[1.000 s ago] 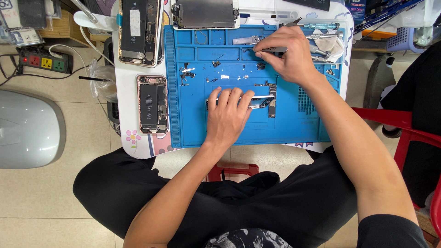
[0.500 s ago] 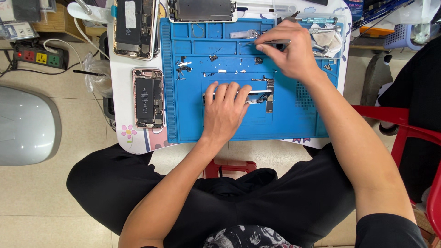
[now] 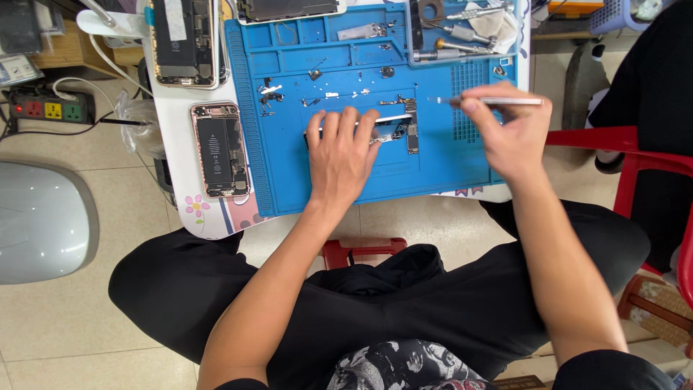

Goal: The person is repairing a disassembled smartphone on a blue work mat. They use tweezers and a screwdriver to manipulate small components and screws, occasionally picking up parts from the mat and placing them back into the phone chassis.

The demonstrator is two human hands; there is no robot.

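On the blue repair mat (image 3: pixel 433 155), near its middle, lies the stripped phone board (image 3: pixel 401 128), a narrow silver-and-dark assembly with a short leg turning down at its right end. The left hand (image 3: pixel 341 155) lies flat over its left part, fingers spread and pressing it to the mat. The right hand (image 3: pixel 514 130) hovers just to the right, thumb and fingers pinching slim metal tweezers (image 3: pixel 485 101) whose tip points left toward the board without touching it. Disassembly looks well advanced: small screws and brackets (image 3: pixel 273 94) are scattered across the mat's upper half, and two opened phone bodies (image 3: pixel 220 148) lie on the white table (image 3: pixel 177 180) left of the mat, batteries exposed. Work on the board itself appears unfinished; whether parts remain to be lifted cannot be told.
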